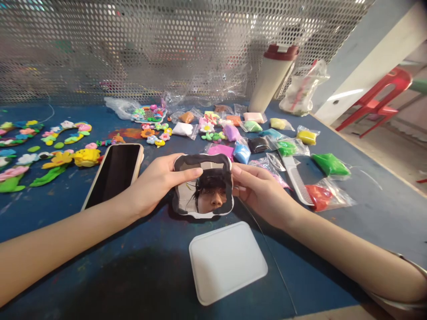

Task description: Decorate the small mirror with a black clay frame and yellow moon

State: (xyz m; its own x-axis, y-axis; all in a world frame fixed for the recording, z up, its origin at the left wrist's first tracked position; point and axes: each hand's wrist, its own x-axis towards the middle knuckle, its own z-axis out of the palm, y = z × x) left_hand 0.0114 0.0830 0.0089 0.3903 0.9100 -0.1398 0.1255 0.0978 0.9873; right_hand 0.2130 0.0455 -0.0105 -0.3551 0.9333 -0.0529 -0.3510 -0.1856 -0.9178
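Gripping a black-rimmed mirror (213, 171) with our left hand (156, 184) and right hand (263, 193), one on each side. Glass faces up and back toward us; outline near-square, no clear long axis. Sits mid-frame, on or just above the blue tabletop (160, 240), can't tell which. Phone (113, 175) just left, white plastic lid (227, 262) nearer us, comb (296, 180) and bagged clay (327, 164) right. Perforated metal screen (133, 53) behind, red plastic chair (376, 98) far right.

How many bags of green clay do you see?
3: a pale green bag at the back, a green bag in the middle, a bright green bag at right. More may hide.
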